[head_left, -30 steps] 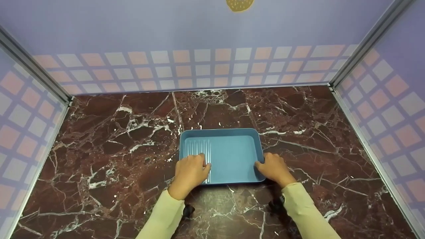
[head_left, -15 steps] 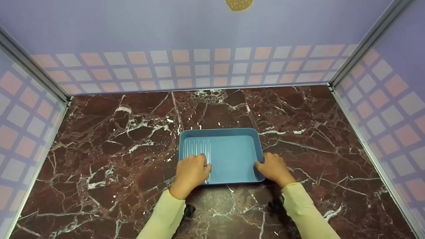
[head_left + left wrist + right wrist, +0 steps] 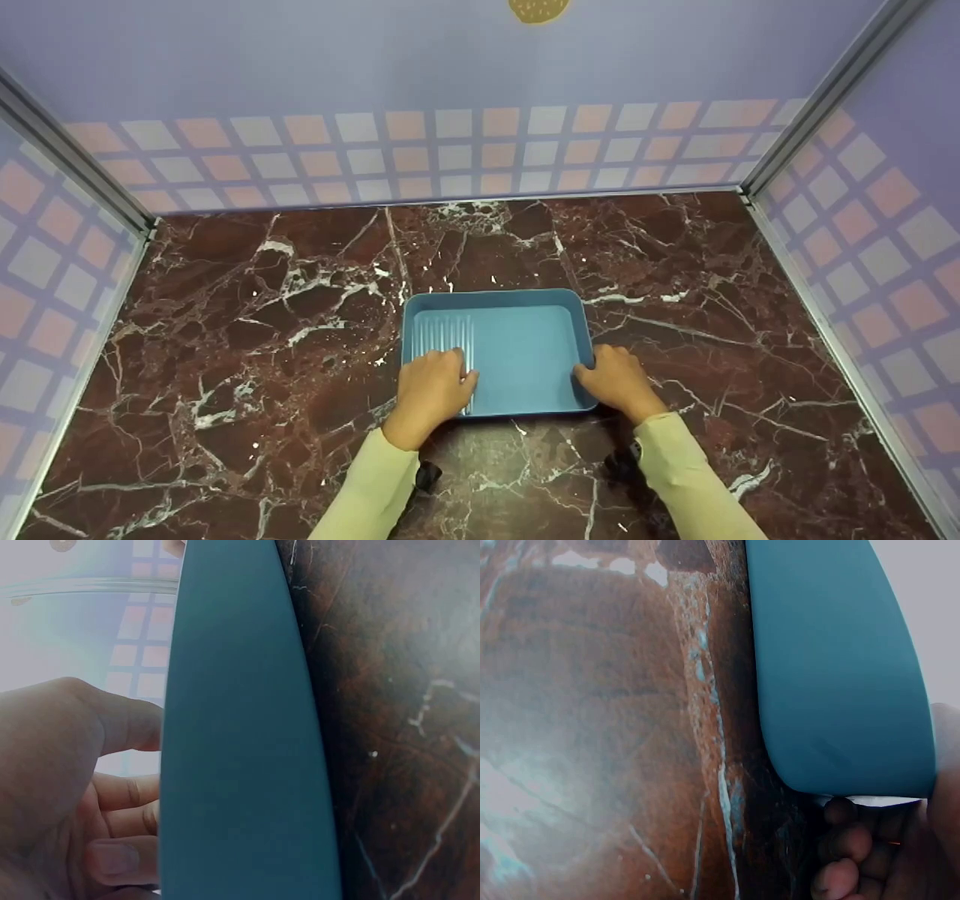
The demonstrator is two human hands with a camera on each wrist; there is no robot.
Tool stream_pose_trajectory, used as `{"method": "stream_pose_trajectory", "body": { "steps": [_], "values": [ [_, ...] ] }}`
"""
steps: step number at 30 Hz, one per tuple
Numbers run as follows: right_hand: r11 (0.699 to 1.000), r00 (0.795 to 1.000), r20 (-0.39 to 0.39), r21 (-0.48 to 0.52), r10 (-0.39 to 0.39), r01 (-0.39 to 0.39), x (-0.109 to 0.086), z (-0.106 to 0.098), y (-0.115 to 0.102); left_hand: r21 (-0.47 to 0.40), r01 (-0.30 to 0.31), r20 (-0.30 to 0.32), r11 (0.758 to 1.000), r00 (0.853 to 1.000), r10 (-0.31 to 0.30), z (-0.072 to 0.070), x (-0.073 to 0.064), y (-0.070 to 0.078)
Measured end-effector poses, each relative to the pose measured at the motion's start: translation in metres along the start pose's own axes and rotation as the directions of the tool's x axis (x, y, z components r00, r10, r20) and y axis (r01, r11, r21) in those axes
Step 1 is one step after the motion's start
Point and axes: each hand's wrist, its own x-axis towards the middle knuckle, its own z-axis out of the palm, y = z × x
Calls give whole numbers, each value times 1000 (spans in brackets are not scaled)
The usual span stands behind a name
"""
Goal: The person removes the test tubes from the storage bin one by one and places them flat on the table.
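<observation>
A shallow blue rectangular tray (image 3: 525,352) lies on the marble-patterned table, with a ridged strip (image 3: 442,334) along its left end. My left hand (image 3: 431,384) is over this strip, its fingers curled; in the left wrist view nothing shows inside the curl. The tray's front wall (image 3: 244,735) hides the thumb tip and the lowest part of the fingers there. At the tray's right end, my right hand (image 3: 619,380) grips the side wall, thumb over the rim and inside. Its curled fingers (image 3: 851,840) stand outside the tray's front right corner in the right wrist view.
Dark red table surface (image 3: 285,375) with white veins stretches around the tray. Purple panels with pink and white squares enclose it at the back (image 3: 480,150), left (image 3: 45,300) and right (image 3: 885,240). Metal strips edge the panels.
Both hands and the tray keep their places. Only a very slight shift of the head view shows.
</observation>
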Motion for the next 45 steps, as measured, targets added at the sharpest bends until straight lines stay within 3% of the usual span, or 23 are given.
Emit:
{"method": "stream_pose_trajectory", "body": {
  "steps": [7, 32, 45],
  "values": [
    [1000, 1000, 1, -10, 9, -9, 0, -1, -2, 14, 0, -19, 1000, 1000, 0, 3, 1, 0],
    [1000, 1000, 0, 3, 9, -9, 1, 1, 1, 17, 30, 10, 999, 999, -30, 10, 8, 2],
    [1000, 1000, -7, 1, 6, -6, 1, 2, 0, 61, 37, -30, 997, 999, -35, 12, 10, 6]
  ]
}}
